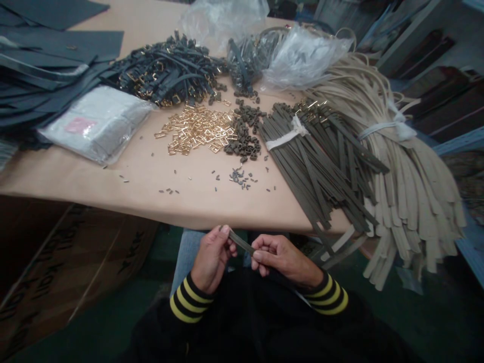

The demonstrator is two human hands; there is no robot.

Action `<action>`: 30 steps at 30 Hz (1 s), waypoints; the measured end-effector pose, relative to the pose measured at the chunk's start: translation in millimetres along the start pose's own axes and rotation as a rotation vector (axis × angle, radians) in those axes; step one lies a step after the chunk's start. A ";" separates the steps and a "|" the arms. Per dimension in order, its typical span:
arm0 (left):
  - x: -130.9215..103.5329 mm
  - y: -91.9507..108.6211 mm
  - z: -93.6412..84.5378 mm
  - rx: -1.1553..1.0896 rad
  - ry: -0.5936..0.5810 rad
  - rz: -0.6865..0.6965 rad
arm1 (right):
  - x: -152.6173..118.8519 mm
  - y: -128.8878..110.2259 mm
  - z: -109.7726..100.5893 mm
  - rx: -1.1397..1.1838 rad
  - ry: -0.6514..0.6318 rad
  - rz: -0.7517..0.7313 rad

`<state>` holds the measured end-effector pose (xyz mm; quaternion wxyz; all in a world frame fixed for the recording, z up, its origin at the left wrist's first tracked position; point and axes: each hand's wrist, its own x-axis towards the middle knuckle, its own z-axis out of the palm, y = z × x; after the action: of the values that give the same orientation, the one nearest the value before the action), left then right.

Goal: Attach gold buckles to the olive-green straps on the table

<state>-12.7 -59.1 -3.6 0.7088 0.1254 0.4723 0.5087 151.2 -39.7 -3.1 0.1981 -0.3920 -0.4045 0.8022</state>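
Observation:
A narrow olive-grey strap [242,242] stretches between my two hands, above my lap and just off the table's near edge. My left hand [215,254] pinches its upper left end between thumb and fingers. At the other end, my right hand [282,258] is closed around the strap, thumb on top. Whether a buckle or loop sits under the left fingertips is hidden. On the table ahead lie a pile of gold buckles [200,128], a heap of small dark olive loops [245,131] and scattered tiny metal pieces [238,176]. Similar olive straps [306,161] lie tied at the right.
Long beige straps [408,186] hang over the table's right edge. Dark buckled straps [166,70] are piled at the back, beside clear plastic bags [302,55]. A wrapped white packet [96,121] lies left on the brown table [147,176]. A cardboard box [68,262] stands below.

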 end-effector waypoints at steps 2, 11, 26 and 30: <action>2.6 10.8 -11.2 -0.029 0.100 0.099 | -8.5 -3.5 -8.5 0.038 -0.026 0.007; 5.9 0.8 -28.0 0.069 0.172 -0.081 | -35.7 -25.4 -14.2 0.337 0.113 -0.416; -2.5 -4.8 -11.0 0.595 0.032 0.182 | -8.5 -13.3 -0.9 -0.471 0.063 0.020; -4.7 -1.9 -5.2 0.546 -0.005 0.118 | -5.7 -12.8 1.4 -0.419 0.022 0.019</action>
<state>-15.9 -65.5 -5.0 0.6191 0.3403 0.5822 0.4025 153.6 -36.5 10.3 0.1092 -0.4372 -0.5566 0.6980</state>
